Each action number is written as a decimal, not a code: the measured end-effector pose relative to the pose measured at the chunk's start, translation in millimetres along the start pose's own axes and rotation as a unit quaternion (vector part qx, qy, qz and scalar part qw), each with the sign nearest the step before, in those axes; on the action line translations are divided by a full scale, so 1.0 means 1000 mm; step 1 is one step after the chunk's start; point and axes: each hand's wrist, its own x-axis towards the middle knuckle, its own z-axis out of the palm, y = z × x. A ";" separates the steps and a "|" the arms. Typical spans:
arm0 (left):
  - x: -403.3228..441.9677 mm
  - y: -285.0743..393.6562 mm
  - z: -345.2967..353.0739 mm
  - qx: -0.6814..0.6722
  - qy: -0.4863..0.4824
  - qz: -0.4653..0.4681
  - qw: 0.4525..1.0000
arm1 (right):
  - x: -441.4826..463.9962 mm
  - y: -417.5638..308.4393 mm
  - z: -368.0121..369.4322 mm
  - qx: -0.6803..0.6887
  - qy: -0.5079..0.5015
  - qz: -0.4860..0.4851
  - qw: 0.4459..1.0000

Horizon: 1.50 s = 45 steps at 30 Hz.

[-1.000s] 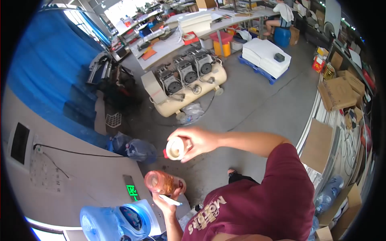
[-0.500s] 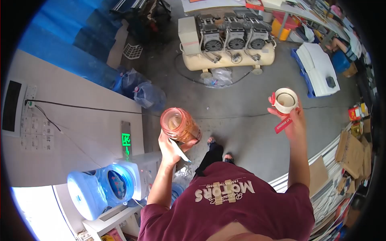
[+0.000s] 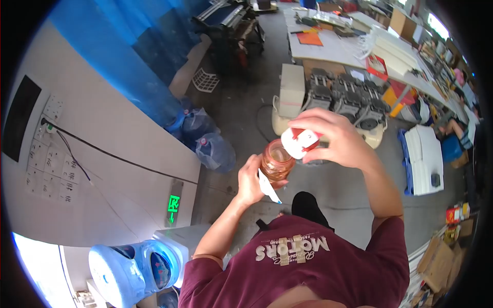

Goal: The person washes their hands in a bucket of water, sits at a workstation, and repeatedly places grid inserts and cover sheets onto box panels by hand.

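Observation:
My left hand (image 3: 249, 181) is wrapped round a reddish see-through bottle (image 3: 278, 165), its open mouth facing up towards me. A white slip of paper or tissue (image 3: 268, 187) is also caught in that hand, hanging against the bottle's near side. In my right hand (image 3: 341, 137), fingers and thumb grip a white bottle lid (image 3: 296, 146) with red parts. The lid is tilted just beside and above the bottle's mouth; whether they touch I cannot tell. What is inside the bottle is hard to make out.
Ahead stands an air compressor (image 3: 287, 97) on a cream tank. To the left are a water dispenser with a blue water bottle (image 3: 115, 274), empty water jugs (image 3: 215, 153) and a blue curtain (image 3: 128, 46). White sheets (image 3: 425, 159) and cardboard (image 3: 436, 264) lie right. A person sits far right.
My right hand has swung inward with the lid, turning it over to the bottle's mouth. My left hand has brought the bottle right and slightly up. The view has turned upward.

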 end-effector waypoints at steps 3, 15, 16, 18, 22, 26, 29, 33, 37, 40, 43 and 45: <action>0.027 -0.017 -0.003 0.000 0.019 -0.029 0.999 | 0.064 0.008 -0.001 -0.124 -0.096 -0.097 0.983; 0.141 -0.145 -0.001 -0.071 0.133 -0.127 0.980 | 0.256 0.139 0.032 -0.095 -0.181 -0.299 0.932; 0.156 -0.158 -0.001 -0.065 0.139 -0.142 0.978 | 0.273 0.160 0.035 -0.117 -0.153 -0.299 0.934; 0.196 -0.183 -0.002 -0.002 0.135 -0.127 0.983 | 0.307 0.203 0.046 -0.160 -0.067 -0.304 0.937; 0.275 -0.239 0.017 -0.030 0.118 -0.142 0.982 | 0.355 0.267 0.062 -0.164 0.056 -0.196 0.965; 0.342 -0.288 0.026 -0.064 0.091 -0.173 0.979 | 0.412 0.315 0.025 -0.143 -0.029 -0.146 0.978; 0.387 -0.333 0.032 -0.060 0.069 -0.174 0.981 | 0.443 0.360 -0.004 0.054 -0.125 -0.124 0.983; 0.469 -0.333 0.033 -0.035 0.038 -0.092 0.994 | 0.478 0.427 -0.035 0.257 -0.186 -0.164 0.934; 0.529 -0.356 0.043 -0.030 0.011 -0.063 0.997 | 0.489 0.444 -0.053 0.166 -0.050 -0.079 0.982; 0.571 -0.400 0.051 -0.023 -0.005 -0.044 0.999 | 0.508 0.453 -0.041 -0.021 0.140 0.005 0.990; 0.628 -0.438 0.070 -0.147 -0.033 -0.031 0.988 | 0.532 0.480 -0.027 -0.175 0.225 0.047 0.957; 0.655 -0.470 0.073 -0.374 -0.043 -0.192 0.906 | 0.556 0.498 -0.019 -0.210 0.231 0.083 0.947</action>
